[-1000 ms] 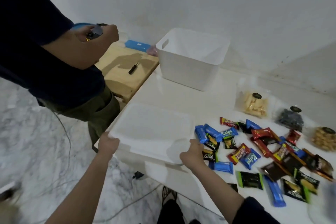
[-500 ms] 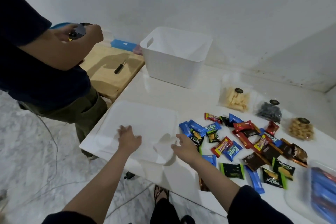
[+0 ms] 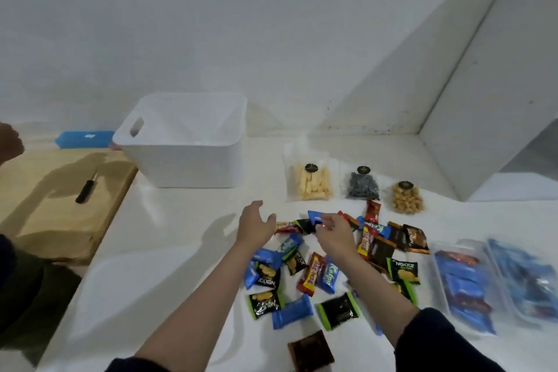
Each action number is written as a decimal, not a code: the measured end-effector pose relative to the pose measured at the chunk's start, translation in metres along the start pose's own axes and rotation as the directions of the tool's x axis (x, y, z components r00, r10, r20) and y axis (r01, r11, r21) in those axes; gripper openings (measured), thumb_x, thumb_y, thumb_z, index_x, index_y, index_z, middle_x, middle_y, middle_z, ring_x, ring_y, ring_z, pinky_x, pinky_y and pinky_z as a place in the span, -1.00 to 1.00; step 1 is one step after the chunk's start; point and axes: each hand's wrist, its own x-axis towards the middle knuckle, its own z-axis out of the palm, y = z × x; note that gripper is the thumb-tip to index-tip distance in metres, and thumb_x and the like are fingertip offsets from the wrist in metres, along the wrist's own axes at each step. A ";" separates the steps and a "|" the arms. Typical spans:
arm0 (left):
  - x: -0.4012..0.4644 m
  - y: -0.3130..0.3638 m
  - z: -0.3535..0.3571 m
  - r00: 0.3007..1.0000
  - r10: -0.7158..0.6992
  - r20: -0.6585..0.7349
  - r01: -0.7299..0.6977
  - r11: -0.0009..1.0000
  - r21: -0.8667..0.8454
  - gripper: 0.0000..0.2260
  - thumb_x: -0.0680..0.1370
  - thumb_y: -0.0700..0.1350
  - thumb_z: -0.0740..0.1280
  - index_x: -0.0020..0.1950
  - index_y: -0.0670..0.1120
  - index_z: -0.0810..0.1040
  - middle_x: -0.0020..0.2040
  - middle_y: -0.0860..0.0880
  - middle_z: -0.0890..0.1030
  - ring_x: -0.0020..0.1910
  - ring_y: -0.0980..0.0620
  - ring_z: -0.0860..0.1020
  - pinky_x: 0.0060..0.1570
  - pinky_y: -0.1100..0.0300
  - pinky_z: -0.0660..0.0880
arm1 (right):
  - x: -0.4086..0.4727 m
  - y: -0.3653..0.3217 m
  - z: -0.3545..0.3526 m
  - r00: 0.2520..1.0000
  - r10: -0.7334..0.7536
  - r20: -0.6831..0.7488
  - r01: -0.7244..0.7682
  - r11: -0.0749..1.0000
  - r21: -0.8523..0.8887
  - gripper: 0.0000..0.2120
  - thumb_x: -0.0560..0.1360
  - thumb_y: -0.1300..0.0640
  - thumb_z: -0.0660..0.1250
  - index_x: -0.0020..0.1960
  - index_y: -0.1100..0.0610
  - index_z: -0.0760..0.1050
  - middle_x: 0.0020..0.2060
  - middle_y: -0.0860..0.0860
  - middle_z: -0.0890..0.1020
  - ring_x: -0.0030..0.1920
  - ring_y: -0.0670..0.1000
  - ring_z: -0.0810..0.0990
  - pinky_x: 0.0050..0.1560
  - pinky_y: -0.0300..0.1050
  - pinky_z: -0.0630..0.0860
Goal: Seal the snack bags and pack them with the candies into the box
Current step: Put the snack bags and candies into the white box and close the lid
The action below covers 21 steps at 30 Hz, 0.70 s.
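Note:
An empty white box (image 3: 181, 160) stands at the back of the white table. To its right stand three clear snack bags: yellow sticks (image 3: 308, 186), dark pieces (image 3: 362, 189) and tan rounds (image 3: 406, 199). Several wrapped candies (image 3: 315, 273) lie scattered in front of them. My left hand (image 3: 256, 228) hovers open over the left edge of the pile, fingers spread forward. My right hand (image 3: 333, 234) pinches a blue candy (image 3: 315, 217) at the far side of the pile. The box's flat white lid (image 3: 120, 296) lies at the near left.
Two clear trays (image 3: 465, 284) of blue and red bars sit at the right, blurred. A wooden table (image 3: 60, 214) on the left carries a black-handled tool (image 3: 86, 190) and a blue case (image 3: 84, 139). Another person's hand (image 3: 9, 142) shows at the left edge.
Both my hands have left the lid and moved right and forward to the candy pile. My right hand has taken hold of a blue candy. The view has swung right.

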 end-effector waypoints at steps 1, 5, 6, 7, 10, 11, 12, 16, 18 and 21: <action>0.008 0.009 0.007 1.000 0.003 0.024 -0.004 1.000 0.007 -0.51 0.55 -0.07 0.28 0.44 -0.17 0.27 0.42 -0.15 0.33 0.41 -0.08 0.30 0.36 0.14 0.22 | 0.008 0.002 -0.011 0.999 0.013 -0.047 -0.013 1.000 0.010 -0.70 0.52 0.22 0.23 0.25 0.17 0.42 0.09 0.05 0.54 0.10 0.11 0.56 0.10 0.04 0.54; 0.034 0.035 0.035 0.995 -0.035 0.095 0.033 0.999 0.022 -0.48 0.54 0.01 0.30 0.44 -0.13 0.27 0.41 -0.15 0.32 0.34 -0.14 0.37 0.30 0.01 0.36 | 0.034 0.009 -0.060 0.973 0.010 -0.230 -0.021 0.999 -0.043 -0.68 0.52 0.20 0.26 0.27 0.18 0.43 0.10 0.06 0.52 0.14 0.09 0.52 0.14 -0.01 0.49; 0.041 0.040 0.041 0.994 -0.043 0.099 0.041 0.999 0.027 -0.47 0.53 0.02 0.31 0.44 -0.13 0.27 0.40 -0.16 0.32 0.34 -0.15 0.37 0.30 0.01 0.36 | 0.041 0.010 -0.073 0.964 -0.013 -0.266 -0.004 0.998 -0.064 -0.68 0.52 0.21 0.26 0.26 0.20 0.43 0.09 0.07 0.52 0.11 0.08 0.50 0.13 -0.05 0.46; 0.049 0.045 0.046 0.994 -0.050 0.098 0.047 0.998 0.032 -0.46 0.52 0.03 0.31 0.44 -0.14 0.27 0.39 -0.17 0.33 0.35 -0.16 0.37 0.30 0.01 0.35 | 0.051 0.011 -0.087 0.954 -0.021 -0.298 -0.002 0.997 -0.079 -0.69 0.52 0.23 0.25 0.26 0.22 0.43 0.05 0.07 0.51 0.08 0.07 0.49 0.09 -0.09 0.43; 0.074 0.058 0.061 0.991 -0.115 0.068 0.114 0.993 0.013 -0.38 0.50 0.06 0.35 0.45 -0.16 0.22 0.39 -0.20 0.32 0.35 -0.18 0.36 0.29 0.00 0.36 | 0.087 0.017 -0.128 0.925 -0.024 -0.379 -0.030 0.990 -0.136 -0.76 0.47 0.29 0.26 0.14 0.26 0.47 -0.04 0.11 0.51 0.05 0.20 0.54 -0.02 -0.10 0.41; 0.083 0.062 0.067 0.988 -0.144 0.054 0.145 0.989 -0.006 -0.32 0.49 0.09 0.36 0.47 -0.18 0.18 0.40 -0.21 0.30 0.36 -0.19 0.35 0.30 -0.01 0.35 | 0.101 0.020 -0.141 0.911 -0.023 -0.412 -0.048 0.986 -0.161 -0.82 0.44 0.29 0.26 0.04 0.25 0.49 -0.09 0.14 0.53 0.02 0.26 0.55 -0.05 -0.08 0.44; 0.090 0.065 0.073 0.984 -0.175 0.042 0.176 0.984 -0.024 -0.27 0.48 0.12 0.36 0.48 -0.19 0.15 0.42 -0.22 0.28 0.37 -0.20 0.33 0.31 -0.01 0.34 | 0.116 0.024 -0.153 0.899 -0.011 -0.439 -0.080 0.979 -0.187 -0.84 0.41 0.25 0.27 -0.01 0.23 0.48 -0.10 0.18 0.53 0.03 0.29 0.55 -0.04 -0.03 0.46; 0.120 0.075 0.095 0.950 -0.311 0.038 0.314 0.942 -0.116 -0.21 0.45 0.21 0.35 0.46 -0.24 0.15 0.42 -0.22 0.31 0.37 -0.21 0.34 0.28 0.00 0.35 | 0.164 0.042 -0.190 0.868 0.189 -0.460 -0.305 0.933 -0.191 -0.45 0.43 0.10 0.33 0.35 0.26 0.28 0.25 0.28 0.41 0.28 0.31 0.38 0.22 0.09 0.39; 0.129 0.076 0.106 0.930 -0.365 0.038 0.365 0.911 -0.189 -0.25 0.43 0.22 0.36 0.40 -0.25 0.25 0.34 -0.20 0.42 0.26 -0.18 0.43 0.20 0.04 0.41 | 0.182 0.049 -0.201 0.873 0.270 -0.406 -0.356 0.922 -0.154 -0.43 0.43 0.06 0.37 0.31 0.30 0.28 0.23 0.28 0.45 0.25 0.29 0.44 0.17 0.08 0.44; 0.136 0.077 0.119 0.931 -0.364 0.016 0.358 0.906 -0.224 -0.41 0.46 0.13 0.39 0.31 -0.24 0.38 0.23 -0.14 0.50 0.12 -0.12 0.48 0.05 0.14 0.38 | 0.204 0.056 -0.213 0.880 0.359 -0.310 -0.389 0.920 -0.038 -0.50 0.36 0.01 0.48 0.07 0.34 0.43 0.02 0.23 0.57 0.07 0.23 0.56 -0.05 -0.01 0.52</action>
